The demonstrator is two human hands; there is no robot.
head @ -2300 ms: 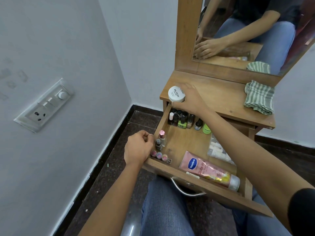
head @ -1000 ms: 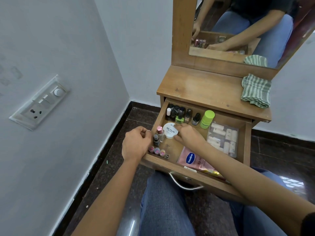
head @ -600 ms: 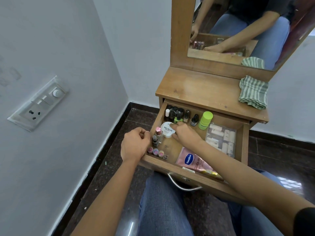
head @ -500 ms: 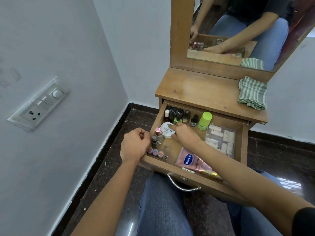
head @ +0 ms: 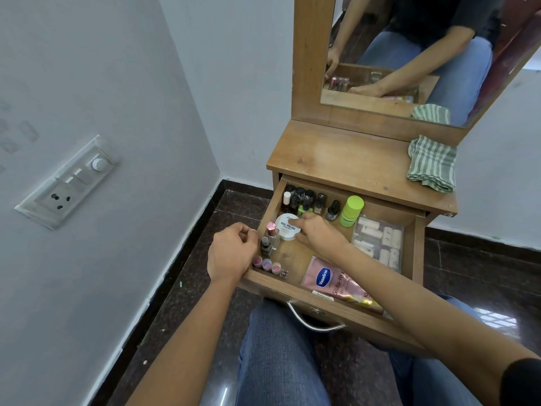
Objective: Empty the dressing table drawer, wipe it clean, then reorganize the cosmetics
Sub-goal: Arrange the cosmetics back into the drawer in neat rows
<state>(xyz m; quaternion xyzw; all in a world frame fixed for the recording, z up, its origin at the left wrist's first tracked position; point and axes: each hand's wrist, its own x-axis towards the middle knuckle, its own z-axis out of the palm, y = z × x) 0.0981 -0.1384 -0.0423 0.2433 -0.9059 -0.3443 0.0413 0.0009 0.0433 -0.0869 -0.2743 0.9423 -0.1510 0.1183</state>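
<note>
The round white plastic tub labelled "NAIL POLISH" (head: 287,227) sat on the floor of the open wooden drawer (head: 292,290), toward its left back, in front of the row of small dark nail-polish bottles (head: 304,199). Two seconds before, you had it up on the front left corner of the wooden dressing-table top (head: 336,159). Half a second before, it was already where it sat now. Your right hand (head: 319,234) pinched its rim, thumb and fingertips curled on the lid.

Your left hand (head: 231,253) had not moved: it was curled against the drawer's left wall, and I cannot tell whether it gripped the wood.

A pink-capped bottle (head: 271,233) stood just left of the tub. A lime-green bottle (head: 351,210) stood at the back. A pink Vaseline tube (head: 329,279) lay at the front. A green striped cloth (head: 431,164) lay on the tabletop's right side.
</note>
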